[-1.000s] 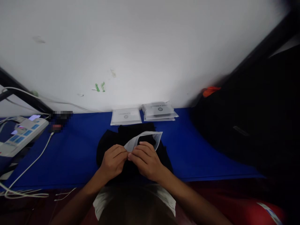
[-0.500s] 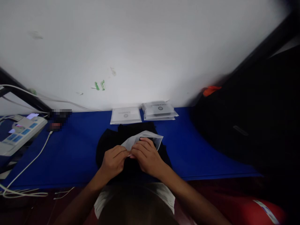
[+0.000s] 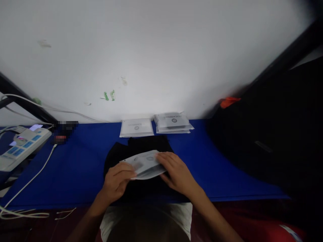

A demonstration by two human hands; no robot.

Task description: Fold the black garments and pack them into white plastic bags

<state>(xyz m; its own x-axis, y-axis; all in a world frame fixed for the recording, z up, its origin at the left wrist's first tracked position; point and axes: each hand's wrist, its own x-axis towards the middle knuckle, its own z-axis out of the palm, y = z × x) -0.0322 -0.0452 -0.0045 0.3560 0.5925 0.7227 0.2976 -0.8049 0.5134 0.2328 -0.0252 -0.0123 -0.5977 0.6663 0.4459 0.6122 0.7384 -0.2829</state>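
Nearest, below the table edge, is white cloth [image 3: 183, 218] at the person's lap. Just beyond, both hands are on one frosted bag [image 3: 146, 163], held between them over a heap of black cloth [image 3: 147, 143]. The left hand [image 3: 118, 178] has its fingers closed on the left end; the right hand [image 3: 178, 173] grips the right end, fingers over the top and thumb underneath. The bag is tilted, its near edge bowed toward the person, and something dark shows through it (too blurred to say what).

To handle it well, I would keep a light, even pinch at both ends, so the soft plastic neither creases nor sags. Levelling the bag should keep its contents from sliding to one side, and smoothing outward from the middle would suit such thin walls better than squeezing.

Farther off, on the blue tablecloth [image 3: 219, 168], a single flat bag [image 3: 136, 128] lies just left of a small stack of similar bags [image 3: 174, 121]. Well to the left is a power strip [image 3: 26, 144]; behind everything stands the pale wall [image 3: 161, 60].
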